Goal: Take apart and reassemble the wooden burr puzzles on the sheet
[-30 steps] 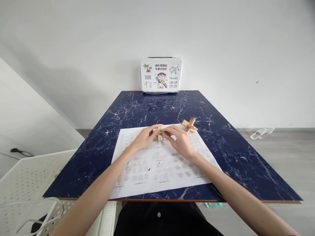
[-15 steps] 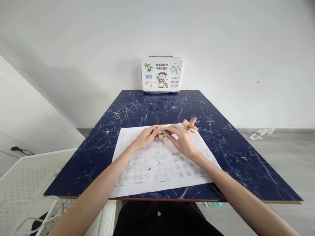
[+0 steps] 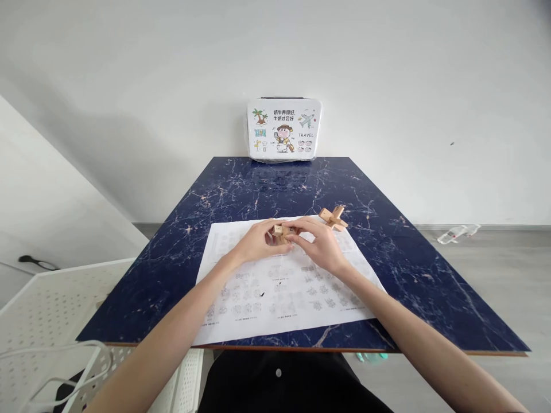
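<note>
On dark-blue, marble-patterned rectangular table (image 3: 241, 195): white printed paper sheet (image 3: 262, 318). Over its far half: left hand (image 3: 255, 241) and right hand (image 3: 322, 246), fingers curled, both gripping small pale-wood block cluster (image 3: 279, 231), just turned, left thumb (image 3: 280, 249) shifted nearside, suggesting reorientation mid-hold. Shows square light-brown end; otherwise largely finger-covered

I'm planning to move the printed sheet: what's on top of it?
The left hand and right hand hold a small wooden object over the sheet; a wooden cross sits at its far right corner. Any print beneath these is hidden.
</note>
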A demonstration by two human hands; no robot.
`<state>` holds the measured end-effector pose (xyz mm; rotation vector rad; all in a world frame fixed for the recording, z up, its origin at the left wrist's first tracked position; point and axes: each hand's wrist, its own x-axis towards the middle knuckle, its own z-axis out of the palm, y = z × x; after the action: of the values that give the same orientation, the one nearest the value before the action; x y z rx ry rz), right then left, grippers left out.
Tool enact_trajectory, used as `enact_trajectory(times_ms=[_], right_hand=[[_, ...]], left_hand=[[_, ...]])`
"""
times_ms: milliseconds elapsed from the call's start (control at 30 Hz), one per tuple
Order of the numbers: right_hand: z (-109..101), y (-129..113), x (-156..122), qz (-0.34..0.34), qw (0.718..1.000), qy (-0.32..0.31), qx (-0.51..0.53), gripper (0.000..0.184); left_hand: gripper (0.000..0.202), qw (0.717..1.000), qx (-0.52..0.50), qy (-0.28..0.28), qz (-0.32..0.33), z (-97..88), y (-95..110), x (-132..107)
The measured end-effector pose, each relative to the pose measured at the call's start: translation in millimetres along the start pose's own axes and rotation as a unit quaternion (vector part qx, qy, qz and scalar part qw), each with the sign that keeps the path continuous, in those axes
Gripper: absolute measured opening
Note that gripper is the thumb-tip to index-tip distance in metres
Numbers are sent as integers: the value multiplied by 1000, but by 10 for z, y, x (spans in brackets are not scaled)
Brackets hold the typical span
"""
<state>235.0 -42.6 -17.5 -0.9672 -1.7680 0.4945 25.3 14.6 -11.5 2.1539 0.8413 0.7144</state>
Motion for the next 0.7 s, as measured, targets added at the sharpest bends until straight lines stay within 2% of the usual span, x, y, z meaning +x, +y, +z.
enact_trajectory(times_ms=[67, 233, 400, 567, 700], right_hand=[[4, -2, 9, 10, 1000, 13, 12, 21], [14, 45, 22, 58, 998, 34, 18, 31], [53, 101, 8, 103, 994, -24, -5, 40], [38, 53, 15, 175, 972, -113, 111, 53], [15, 27, 19, 233, 938, -112, 230, 49]], left_hand=[[60, 998, -51, -7, -22, 13, 10, -4], [59, 981, -182, 21, -66, 33, 32, 5], [53, 974, -220, -6, -53, 7, 23, 6], [58, 973, -225, -12, -38, -16, 17, -4], [62, 974, -224, -15, -33, -25, -9, 0]])
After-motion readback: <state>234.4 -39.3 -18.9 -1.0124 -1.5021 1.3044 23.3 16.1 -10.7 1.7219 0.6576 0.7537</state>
